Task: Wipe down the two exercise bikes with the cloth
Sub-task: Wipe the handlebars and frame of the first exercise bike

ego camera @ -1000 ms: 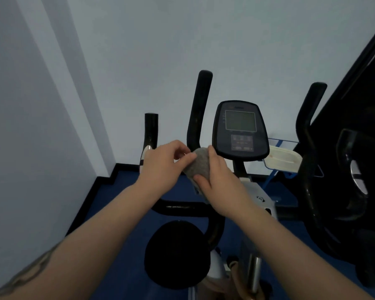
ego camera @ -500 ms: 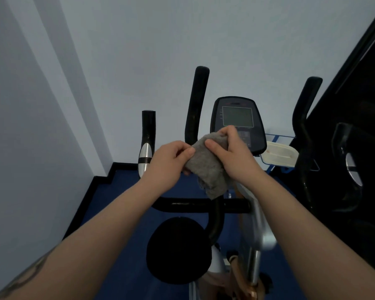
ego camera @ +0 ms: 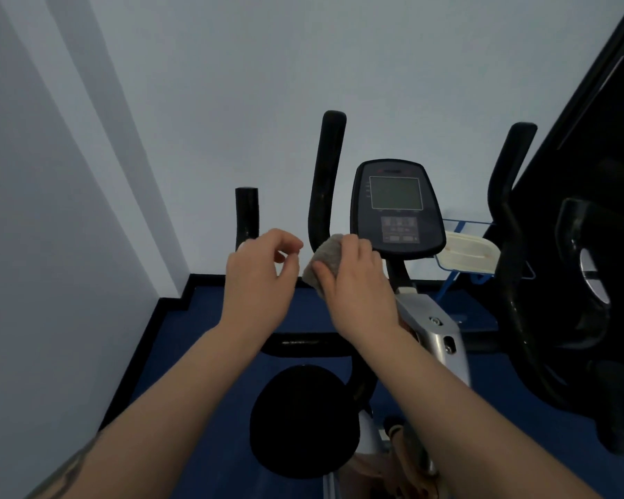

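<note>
At frame centre, the right hand (ego camera: 357, 282) is gripping the bunched cloth (ego camera: 326, 259) while the left hand (ego camera: 260, 279) is hanging loosely curled and empty; the cloth should be pressed flat against the console (ego camera: 397, 207).

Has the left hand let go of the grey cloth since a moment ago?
Yes. The left hand has come off the cloth and sits apart to its left, while the right hand holds it beside the console.

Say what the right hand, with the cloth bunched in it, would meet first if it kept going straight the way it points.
Probably the upright black handlebar: the right hand holds the grey cloth just in front of its lower bend. The console is close on the right, and depth is unclear from a single view.
</note>
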`<state>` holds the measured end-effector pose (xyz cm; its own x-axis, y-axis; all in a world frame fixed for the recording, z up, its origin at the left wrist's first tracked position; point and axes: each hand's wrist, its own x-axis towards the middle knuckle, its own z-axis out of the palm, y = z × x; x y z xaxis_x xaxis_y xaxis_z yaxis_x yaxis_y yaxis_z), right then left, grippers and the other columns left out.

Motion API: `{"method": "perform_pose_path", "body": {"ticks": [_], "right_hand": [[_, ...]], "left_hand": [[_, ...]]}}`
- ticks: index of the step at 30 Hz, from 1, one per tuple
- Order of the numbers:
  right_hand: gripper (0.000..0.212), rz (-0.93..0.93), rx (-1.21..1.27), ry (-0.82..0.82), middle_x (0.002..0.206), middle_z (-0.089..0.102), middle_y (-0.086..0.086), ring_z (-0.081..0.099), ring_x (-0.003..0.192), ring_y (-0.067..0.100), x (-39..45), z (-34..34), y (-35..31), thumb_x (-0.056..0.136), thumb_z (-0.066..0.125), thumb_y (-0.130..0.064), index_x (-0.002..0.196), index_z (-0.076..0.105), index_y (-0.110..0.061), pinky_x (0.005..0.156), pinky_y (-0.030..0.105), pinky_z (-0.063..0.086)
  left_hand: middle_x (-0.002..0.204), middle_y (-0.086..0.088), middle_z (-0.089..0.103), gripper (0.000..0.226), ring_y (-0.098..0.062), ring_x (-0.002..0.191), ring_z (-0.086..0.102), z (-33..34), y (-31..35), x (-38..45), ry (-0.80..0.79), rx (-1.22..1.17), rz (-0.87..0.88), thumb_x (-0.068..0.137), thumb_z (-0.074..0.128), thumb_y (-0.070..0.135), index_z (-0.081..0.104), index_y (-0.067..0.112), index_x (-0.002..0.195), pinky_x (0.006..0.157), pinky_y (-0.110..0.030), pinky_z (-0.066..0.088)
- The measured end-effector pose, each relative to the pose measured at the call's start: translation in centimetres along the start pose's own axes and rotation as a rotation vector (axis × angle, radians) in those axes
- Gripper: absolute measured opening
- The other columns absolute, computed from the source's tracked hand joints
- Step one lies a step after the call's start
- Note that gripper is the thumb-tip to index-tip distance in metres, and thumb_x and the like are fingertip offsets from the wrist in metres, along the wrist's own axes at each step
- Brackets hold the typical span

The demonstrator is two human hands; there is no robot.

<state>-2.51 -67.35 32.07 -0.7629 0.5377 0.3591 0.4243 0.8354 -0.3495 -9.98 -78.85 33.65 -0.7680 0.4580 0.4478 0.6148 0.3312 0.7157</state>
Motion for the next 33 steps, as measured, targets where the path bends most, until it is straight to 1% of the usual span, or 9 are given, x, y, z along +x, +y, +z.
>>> {"method": "perform_pose_path", "body": {"ticks": [2, 6, 11, 15, 17, 22, 27, 31, 33], "right_hand": [[0.036, -0.064, -0.053, 0.042, 0.114, 0.046, 0.006, 0.046, 0.101, 0.02, -0.8, -0.2, 0.6, 0.101, 0.042, -0.04, 0.126, 0.041, -0.015, 0.075, 0.032, 0.044], [0.026, -0.118, -0.044, 0.019, 0.106, 0.041, 0.005, 0.048, 0.089, 0.02, -0.3, -1.1, 1.5, 0.101, 0.041, -0.038, 0.117, 0.041, -0.018, 0.059, 0.031, 0.038], [0.032, -0.067, -0.048, 0.038, 0.113, 0.043, 0.007, 0.051, 0.091, 0.021, 2.1, -0.6, -0.5, 0.102, 0.039, -0.039, 0.121, 0.041, -0.013, 0.058, 0.031, 0.033], [0.018, -0.131, -0.027, 0.037, 0.101, 0.037, 0.002, 0.049, 0.077, 0.02, -0.8, -1.0, 1.3, 0.101, 0.043, -0.029, 0.11, 0.041, -0.015, 0.053, 0.027, 0.03], [0.018, -0.13, 0.018, -0.007, 0.099, 0.034, 0.001, 0.047, 0.07, 0.021, -0.1, -1.3, 1.6, 0.101, 0.041, -0.031, 0.11, 0.038, -0.015, 0.05, 0.03, 0.028], [0.017, -0.034, 0.171, 0.029, 0.102, 0.046, 0.006, 0.051, 0.073, 0.023, 1.6, -1.0, -0.1, 0.103, 0.041, -0.031, 0.102, 0.039, -0.015, 0.057, 0.036, 0.039], [0.023, -0.035, 0.302, -0.064, 0.086, 0.041, -0.008, 0.045, 0.068, 0.006, -2.4, -2.1, 3.5, 0.101, 0.044, -0.033, 0.085, 0.027, -0.031, 0.057, 0.038, 0.041], [0.019, 0.077, 0.301, -0.004, 0.09, 0.047, -0.001, 0.047, 0.07, 0.013, -1.7, -1.8, 1.9, 0.101, 0.044, -0.031, 0.089, 0.032, -0.023, 0.059, 0.035, 0.033], [0.018, 0.135, 0.35, 0.049, 0.09, 0.047, -0.002, 0.046, 0.068, 0.006, -3.8, -1.5, 2.0, 0.101, 0.045, -0.029, 0.089, 0.034, -0.02, 0.057, 0.03, 0.033]], "left_hand": [[0.091, 0.014, 0.066, 0.016, -0.004, 0.084, 0.059, 0.5, 0.3, -1.6, -0.044, -0.034, -0.005, 0.091, 0.059, 0.01, 0.066, 0.023, 0.095, 0.075, -0.026, 0.048], [0.089, 0.016, 0.064, 0.018, 0.0, 0.085, 0.057, 0.3, 0.7, -4.3, -0.074, -0.042, 0.009, 0.091, 0.06, 0.009, 0.068, 0.023, 0.098, 0.071, -0.015, 0.041], [0.084, 0.02, 0.06, 0.019, 0.006, 0.074, 0.053, -0.2, 0.6, -5.3, -0.042, -0.026, -0.037, 0.089, 0.061, 0.008, 0.07, 0.021, 0.098, 0.064, -0.008, 0.036], [0.087, 0.013, 0.064, 0.019, -0.003, 0.081, 0.057, -0.5, 0.6, -5.5, -0.042, 0.001, -0.001, 0.087, 0.062, 0.005, 0.07, 0.019, 0.097, 0.071, -0.017, 0.042], [0.087, 0.013, 0.064, 0.019, -0.003, 0.08, 0.057, -0.6, 0.7, -5.9, -0.041, 0.004, 0.017, 0.086, 0.063, 0.005, 0.071, 0.019, 0.096, 0.072, -0.021, 0.045], [0.09, 0.009, 0.065, 0.015, -0.01, 0.084, 0.058, -0.8, 0.7, -6.2, -0.085, 0.042, 0.023, 0.089, 0.062, 0.008, 0.07, 0.016, 0.099, 0.078, -0.035, 0.05], [0.086, 0.011, 0.064, 0.013, -0.01, 0.078, 0.057, -1.5, 0.9, -7.4, -0.111, 0.084, 0.077, 0.089, 0.063, 0.01, 0.068, 0.018, 0.097, 0.076, -0.039, 0.048], [0.086, 0.007, 0.066, 0.013, -0.012, 0.072, 0.058, -1.4, 1.1, -7.3, -0.121, 0.102, 0.105, 0.09, 0.062, 0.01, 0.069, 0.016, 0.098, 0.075, -0.043, 0.049], [0.086, 0.009, 0.065, 0.012, -0.011, 0.072, 0.057, -1.5, 0.9, -7.5, -0.122, 0.069, 0.081, 0.09, 0.062, 0.011, 0.068, 0.018, 0.098, 0.075, -0.042, 0.05]]}}
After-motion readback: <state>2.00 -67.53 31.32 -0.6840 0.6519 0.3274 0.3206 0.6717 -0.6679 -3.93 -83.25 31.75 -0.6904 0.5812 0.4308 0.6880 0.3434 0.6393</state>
